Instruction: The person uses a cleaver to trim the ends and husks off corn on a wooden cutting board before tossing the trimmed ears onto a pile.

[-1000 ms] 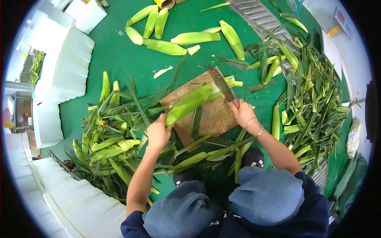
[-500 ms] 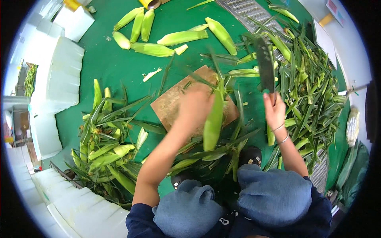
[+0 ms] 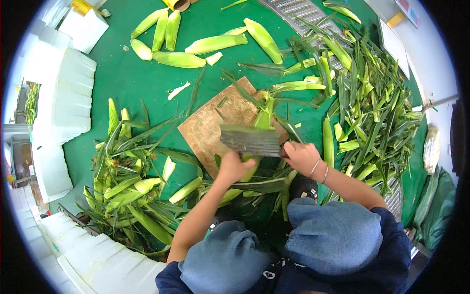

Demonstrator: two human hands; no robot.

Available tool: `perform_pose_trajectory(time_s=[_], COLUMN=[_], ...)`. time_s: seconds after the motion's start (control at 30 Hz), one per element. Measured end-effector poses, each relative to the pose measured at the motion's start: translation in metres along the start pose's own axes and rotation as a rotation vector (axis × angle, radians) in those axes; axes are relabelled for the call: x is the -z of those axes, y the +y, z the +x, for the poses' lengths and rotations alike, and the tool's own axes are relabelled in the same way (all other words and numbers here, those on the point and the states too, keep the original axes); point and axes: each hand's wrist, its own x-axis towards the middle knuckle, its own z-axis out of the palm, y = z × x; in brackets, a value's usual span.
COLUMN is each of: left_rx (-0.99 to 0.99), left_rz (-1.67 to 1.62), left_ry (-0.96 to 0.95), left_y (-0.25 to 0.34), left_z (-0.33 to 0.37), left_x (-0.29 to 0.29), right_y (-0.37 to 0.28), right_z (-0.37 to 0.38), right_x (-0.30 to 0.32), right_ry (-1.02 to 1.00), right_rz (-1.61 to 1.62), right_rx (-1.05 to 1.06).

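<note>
My right hand [image 3: 301, 157] is closed tight around the handle of a cleaver [image 3: 249, 140], its broad blade lying flat-on over the near edge of the board [image 3: 210, 127]. My left hand [image 3: 234, 166] is wrapped around the lower end of a corn cob [image 3: 262, 122], which runs up across the board with its husk tip pointing away from me. The board sits on the green desk [image 3: 127, 73]. Unhusked cobs [image 3: 127, 181] are heaped to my left, stripped leaves [image 3: 377, 108] to my right, trimmed cobs [image 3: 178, 59] beyond.
</note>
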Motion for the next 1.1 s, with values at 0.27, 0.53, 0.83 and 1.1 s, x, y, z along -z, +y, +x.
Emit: perform_pose_trajectory(time_s=[0.27,0.53,0.83,1.1], left_rx=[-0.431,-0.272,-0.201,-0.302], left_rz=[0.299,0.492,-0.126,-0.913], left_ry=[0.34,0.328,0.079,0.001], left_y=[-0.012,0.014,-0.004,0.032], left_z=[-0.008,0.033,0.003,-0.021], left_x=[0.032,0.011,0.043,0.04], right_y=[0.013,-0.035,0.029,-0.057], right_z=[0.045,0.076,0.007,0.105], right_x=[0.022,0.077,-0.003,0.037], right_ry=[0.056,0.573,0.24,0.359], right_rz=[0.373,0.601,0.46,1.236], right_rx=[-0.403,-0.252,-0.693,-0.276])
